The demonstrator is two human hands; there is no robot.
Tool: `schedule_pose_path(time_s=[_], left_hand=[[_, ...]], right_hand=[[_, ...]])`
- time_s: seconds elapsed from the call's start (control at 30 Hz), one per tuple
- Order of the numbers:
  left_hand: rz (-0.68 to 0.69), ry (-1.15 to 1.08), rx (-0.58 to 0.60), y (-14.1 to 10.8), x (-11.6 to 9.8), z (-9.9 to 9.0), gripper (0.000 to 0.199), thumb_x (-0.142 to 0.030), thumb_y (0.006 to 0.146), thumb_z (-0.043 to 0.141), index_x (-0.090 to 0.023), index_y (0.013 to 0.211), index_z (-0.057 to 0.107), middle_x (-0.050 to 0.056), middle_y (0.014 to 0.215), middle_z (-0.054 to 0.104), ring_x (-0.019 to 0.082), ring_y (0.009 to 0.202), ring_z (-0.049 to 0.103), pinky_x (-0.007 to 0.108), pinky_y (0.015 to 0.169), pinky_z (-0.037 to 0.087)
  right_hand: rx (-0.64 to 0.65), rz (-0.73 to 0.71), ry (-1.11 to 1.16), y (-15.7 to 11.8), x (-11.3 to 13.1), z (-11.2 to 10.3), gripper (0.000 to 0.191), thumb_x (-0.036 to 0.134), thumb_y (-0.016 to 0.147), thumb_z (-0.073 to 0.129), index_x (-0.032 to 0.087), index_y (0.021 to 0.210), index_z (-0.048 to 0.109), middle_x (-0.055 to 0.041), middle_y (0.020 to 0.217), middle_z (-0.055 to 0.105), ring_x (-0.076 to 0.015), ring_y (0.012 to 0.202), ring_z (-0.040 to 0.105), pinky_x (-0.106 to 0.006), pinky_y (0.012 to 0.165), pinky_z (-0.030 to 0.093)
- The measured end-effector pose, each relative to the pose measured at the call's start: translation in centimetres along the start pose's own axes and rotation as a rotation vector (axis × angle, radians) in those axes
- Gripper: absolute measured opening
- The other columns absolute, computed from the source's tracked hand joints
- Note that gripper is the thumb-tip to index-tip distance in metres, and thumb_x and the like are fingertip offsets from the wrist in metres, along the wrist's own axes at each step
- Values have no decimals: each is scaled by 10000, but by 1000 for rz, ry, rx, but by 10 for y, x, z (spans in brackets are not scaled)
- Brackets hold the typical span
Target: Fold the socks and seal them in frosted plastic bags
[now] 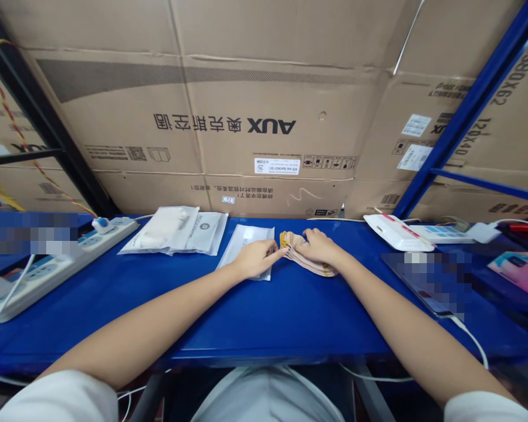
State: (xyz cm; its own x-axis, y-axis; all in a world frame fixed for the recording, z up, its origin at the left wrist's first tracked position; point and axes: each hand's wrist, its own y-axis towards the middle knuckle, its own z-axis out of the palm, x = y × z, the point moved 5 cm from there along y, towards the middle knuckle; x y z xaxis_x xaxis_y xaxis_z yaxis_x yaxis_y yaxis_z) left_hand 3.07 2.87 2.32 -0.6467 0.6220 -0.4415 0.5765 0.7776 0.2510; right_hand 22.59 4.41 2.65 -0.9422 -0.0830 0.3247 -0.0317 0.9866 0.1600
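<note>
A stack of thin beige, layered fabric items with mustard-yellow edges [314, 265] lies on the blue table, near its middle. My right hand [319, 246] rests on top of the stack, its fingers curled over the upper layers. My left hand [257, 258] is at the stack's left end, thumb and fingertips touching the yellow edge. Under my left hand lies a flat translucent packet [246, 235] with faint print. Further left, filled white plastic packets [171, 231] overlap each other, one bearing a dark round logo.
Power strips sit at the left [39, 271] and back right [444, 234] of the blue table [255, 328]. A white case [393, 231], a phone-like device on a cable [422, 284] and a pink box [517, 272] are at the right. Cardboard [229, 88] stands behind.
</note>
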Motion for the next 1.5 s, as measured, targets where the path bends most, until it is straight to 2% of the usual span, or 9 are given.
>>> schedule_pose_path(time_s=[0.2,0.33,0.47,0.6,0.77,0.9,1.07,1.37,1.5], left_hand=[[-60,87,-7,-2,-1,1,515,-702,871,428,-210,789,557,36,752,667,201,650,605,280,548,345],[-39,62,-54,0,5,0,330,-494,933,435,-205,866,579,51,839,686,221,741,632,301,620,416],[51,-61,-156,4,7,-5,296,-322,959,363,-176,1008,616,105,1073,692,258,1027,616,376,897,454],[26,-371,-180,6,11,-3,395,-336,992,312,-162,1260,544,97,1282,637,225,1158,587,371,1020,426],[126,-469,-207,4,3,-5,446,-412,1015,314,-151,1295,544,109,1326,617,218,1202,573,359,1053,411],[194,-371,-199,3,-4,-9,430,-406,1010,341,-170,1293,561,108,1315,623,229,1209,568,367,1057,402],[25,-72,-183,4,5,-17,484,-397,1016,244,-156,953,659,130,1017,706,258,987,645,377,894,466],[-222,397,52,3,22,-9,512,-579,886,413,-179,741,698,161,831,728,329,839,686,362,659,465],[-203,417,55,2,18,-9,427,-448,891,410,-187,764,723,145,829,738,311,824,694,350,664,459]], right_hand=[[283,25,261,-3,-1,6,399,563,697,714,181,746,612,-32,724,668,-168,625,581,-248,503,359],[336,26,657,-12,19,-1,303,426,728,733,169,869,656,-35,864,709,-171,728,631,-241,576,449],[351,53,1078,-18,32,1,340,340,746,751,181,1033,663,-66,1016,731,-198,859,684,-281,724,540],[326,63,1234,-19,38,9,355,286,759,756,208,1092,659,-66,1101,731,-202,942,697,-313,832,562],[386,126,1281,-21,41,19,259,294,830,689,203,1073,687,-74,1063,749,-214,923,717,-324,842,571],[437,134,1289,-23,42,25,236,333,875,659,180,1047,709,-84,1009,760,-202,874,727,-318,835,570],[418,157,1313,-19,37,29,184,310,871,675,150,935,739,-95,974,767,-195,841,731,-320,860,564],[135,341,1460,-6,20,23,113,225,874,629,156,865,717,-85,921,771,-205,843,729,-296,809,581],[262,258,1497,-10,27,23,125,262,841,690,162,907,728,-73,941,768,-185,829,721,-282,810,566]])
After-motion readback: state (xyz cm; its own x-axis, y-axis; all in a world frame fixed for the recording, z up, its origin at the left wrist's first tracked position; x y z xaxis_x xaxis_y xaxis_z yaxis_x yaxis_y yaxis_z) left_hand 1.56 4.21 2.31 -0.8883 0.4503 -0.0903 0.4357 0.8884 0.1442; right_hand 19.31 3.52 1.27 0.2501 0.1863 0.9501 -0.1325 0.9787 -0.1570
